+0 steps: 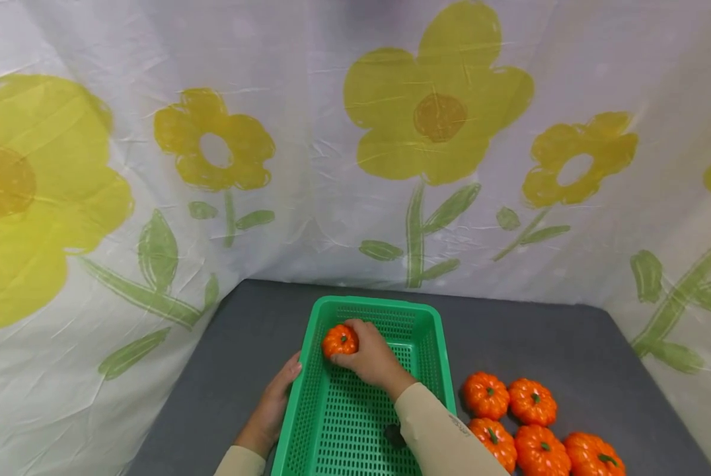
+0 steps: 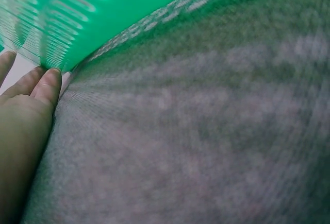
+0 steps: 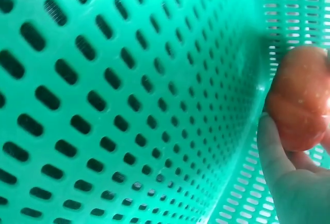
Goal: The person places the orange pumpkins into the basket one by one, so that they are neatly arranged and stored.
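right sleeve [image 1: 445,437] partly hides green basket [image 1: 379,302]

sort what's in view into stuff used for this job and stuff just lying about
In the job:
pumpkin, gripped by the right hand
green basket, left hand at its side
probably the five loose pumpkins

Just there:
flowered sheet
grey table

No legible text: just small dark lettering [image 1: 459,425] on the right sleeve [image 1: 435,433], too tiny for reading
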{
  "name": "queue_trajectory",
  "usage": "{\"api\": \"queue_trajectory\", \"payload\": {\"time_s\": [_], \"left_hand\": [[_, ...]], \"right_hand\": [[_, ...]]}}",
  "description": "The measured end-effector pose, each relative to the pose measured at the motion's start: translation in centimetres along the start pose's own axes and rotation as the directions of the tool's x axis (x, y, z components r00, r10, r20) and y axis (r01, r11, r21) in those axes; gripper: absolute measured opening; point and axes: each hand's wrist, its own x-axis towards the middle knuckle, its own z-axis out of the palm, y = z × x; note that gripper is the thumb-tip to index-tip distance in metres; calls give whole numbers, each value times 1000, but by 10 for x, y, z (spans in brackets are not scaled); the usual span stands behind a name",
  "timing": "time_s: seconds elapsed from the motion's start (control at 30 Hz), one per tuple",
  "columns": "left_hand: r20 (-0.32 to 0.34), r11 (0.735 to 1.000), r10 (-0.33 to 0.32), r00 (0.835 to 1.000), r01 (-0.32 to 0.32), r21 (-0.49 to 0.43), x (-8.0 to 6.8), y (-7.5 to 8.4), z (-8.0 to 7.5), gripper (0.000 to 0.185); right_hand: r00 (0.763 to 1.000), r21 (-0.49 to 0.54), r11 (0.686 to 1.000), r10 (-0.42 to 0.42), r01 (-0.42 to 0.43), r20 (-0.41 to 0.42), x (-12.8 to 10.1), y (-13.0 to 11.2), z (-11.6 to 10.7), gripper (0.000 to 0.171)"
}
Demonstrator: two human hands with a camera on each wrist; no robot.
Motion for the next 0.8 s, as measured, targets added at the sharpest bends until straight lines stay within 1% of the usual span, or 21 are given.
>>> {"api": "queue_trajectory", "payload": {"time_s": [0.23, 0.47, 0.6, 0.8], "left_hand": [[-4, 1000, -7, 1000, 7, 5, -1, 3, 2, 67], [-26, 1000, -8, 1000, 8, 10, -2, 3, 3, 66], [-14, 1000, -7, 1000, 7, 12, -2, 3, 2, 66], [-9, 1000, -4, 1000, 4, 23, -1, 1, 1, 67]], "right_hand": [[999, -41, 999, 32, -31, 7, 1, 3, 2, 78], [999, -56, 998, 39, -38, 10, 1, 3, 2, 82], [999, -49, 998, 46, -46, 9, 1, 3, 1, 83], [998, -3, 998, 63, -63, -11, 2, 3, -4, 82]]}}
